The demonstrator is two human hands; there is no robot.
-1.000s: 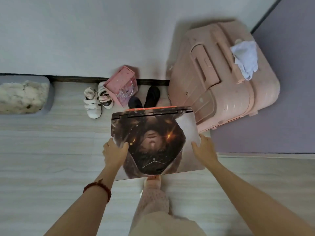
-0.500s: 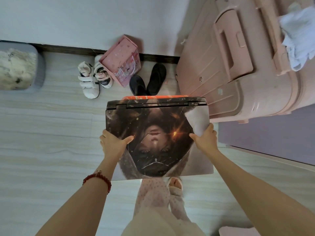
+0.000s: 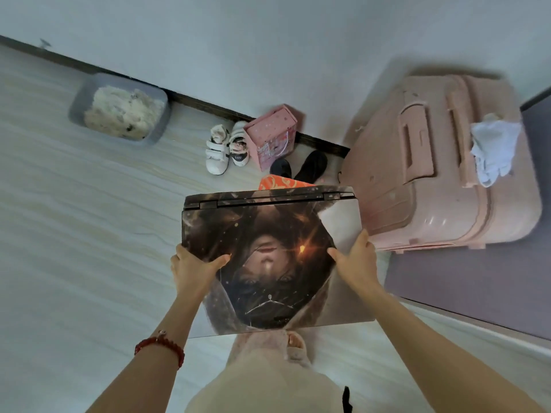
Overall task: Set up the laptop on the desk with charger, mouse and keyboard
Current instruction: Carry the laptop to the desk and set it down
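Closed laptop w/ dark printed picture skin on lid point(image 3: 268, 257) held flat in front of me, above pale wood-grain floor point(image 3: 74, 248), hinge edge on far side. My left hand point(image 3: 190, 269) grips its left edge, thumb curled over onto lid, other fingers hidden under. My right hand point(image 3: 356, 263) grips right edge same way, thumb on top. Red bead bracelet point(image 3: 161, 347) on left wrist. Orange patterned thing point(image 3: 280, 183) peeks out just past far edge of laptop, can't tell what. Far right: pink hard-shell suitcase point(image 3: 432, 180) w/ white crumpled cloth point(image 3: 492, 150) on top. Far, by skirting: small white velcro shoes point(image 3: 226, 147), pink paper gift bag point(image 3: 272, 135), black shoes point(image 3: 301, 166). Far left: grey tray of pale litter point(image 3: 119, 110)
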